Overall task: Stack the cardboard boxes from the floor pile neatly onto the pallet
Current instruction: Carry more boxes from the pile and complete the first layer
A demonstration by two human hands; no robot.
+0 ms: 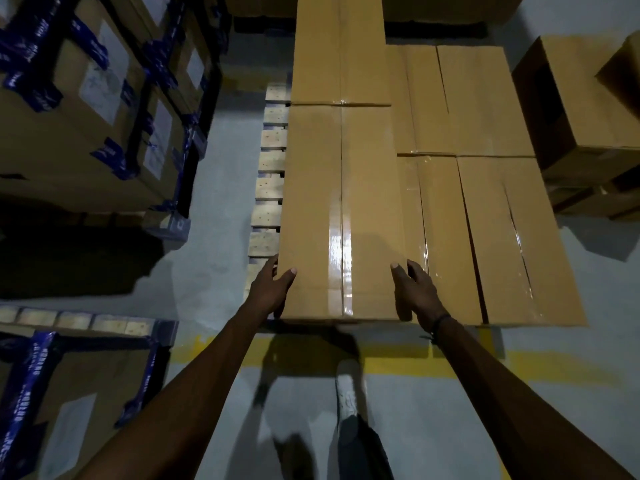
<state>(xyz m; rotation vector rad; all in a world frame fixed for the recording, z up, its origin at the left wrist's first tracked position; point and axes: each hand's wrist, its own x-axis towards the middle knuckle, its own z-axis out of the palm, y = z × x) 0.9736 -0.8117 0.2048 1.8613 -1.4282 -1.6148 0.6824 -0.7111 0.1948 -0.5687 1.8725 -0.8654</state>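
A long taped cardboard box lies on top of the stack at the pallet's left side. My left hand grips its near left corner, thumb on top and fingers down the side. On the near right edge my right hand holds the same box, thumb on top. Another box lies end to end behind it. Lower boxes fill the pallet to the right. The wooden pallet shows its slat ends along the left.
Stacks of boxes with blue strapping stand on the left, another at the lower left. Loose cardboard boxes sit on the floor at the right. A yellow floor line runs under my arms; my shoe is below.
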